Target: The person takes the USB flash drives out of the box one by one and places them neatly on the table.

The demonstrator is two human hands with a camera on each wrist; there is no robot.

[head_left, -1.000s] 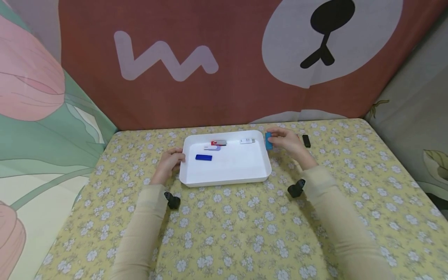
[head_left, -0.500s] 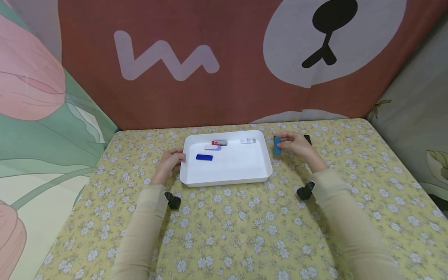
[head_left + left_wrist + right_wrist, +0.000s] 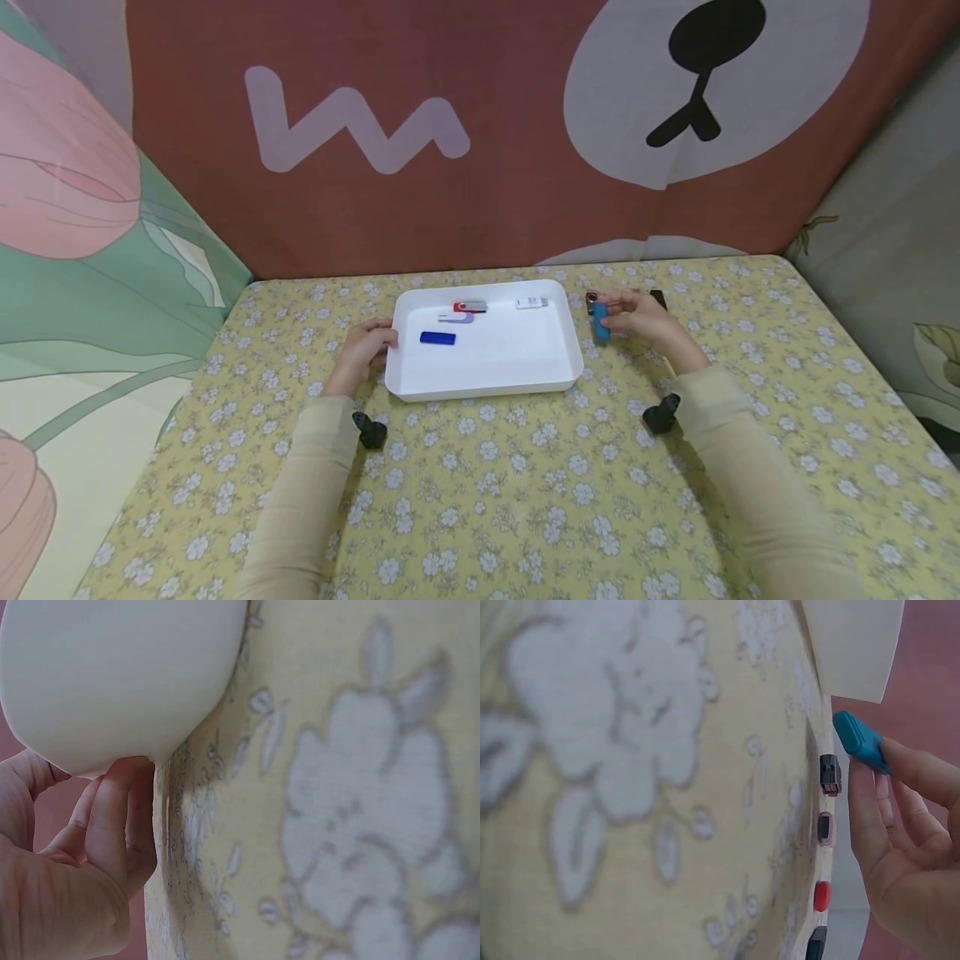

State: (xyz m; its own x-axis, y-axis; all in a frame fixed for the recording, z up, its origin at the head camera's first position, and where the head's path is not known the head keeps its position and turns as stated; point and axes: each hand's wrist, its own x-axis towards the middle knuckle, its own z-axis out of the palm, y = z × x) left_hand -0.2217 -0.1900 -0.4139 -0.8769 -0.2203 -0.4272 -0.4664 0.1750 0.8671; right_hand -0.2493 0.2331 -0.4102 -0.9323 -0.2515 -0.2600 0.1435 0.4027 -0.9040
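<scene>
In the head view, my left hand [image 3: 364, 354] holds the left rim of the white tray [image 3: 510, 367]; the left wrist view shows thumb and fingers at its edge. My right hand [image 3: 641, 318] pinches a teal USB stick [image 3: 602, 323] between thumb and fingers, to the right of the tray. In the right wrist view the teal stick tilts above the tabletop. Inside the tray lie a red-and-silver USB stick [image 3: 470, 307], a lilac one [image 3: 456, 317], a dark blue one [image 3: 437, 337] and a white one [image 3: 532, 303].
Several more small sticks line the cloth by my right hand: a dark one [image 3: 829, 775], a pink-edged one [image 3: 825, 827], a red one [image 3: 822, 895] and a black one [image 3: 817, 943]. A floral cloth [image 3: 480, 492] covers the table; a brown printed curtain [image 3: 517, 208] hangs behind it.
My right hand has moved right, away from the tray's edge, and slightly nearer with the teal stick. A dark stick now shows behind it. My left hand and the tray have stayed put.
</scene>
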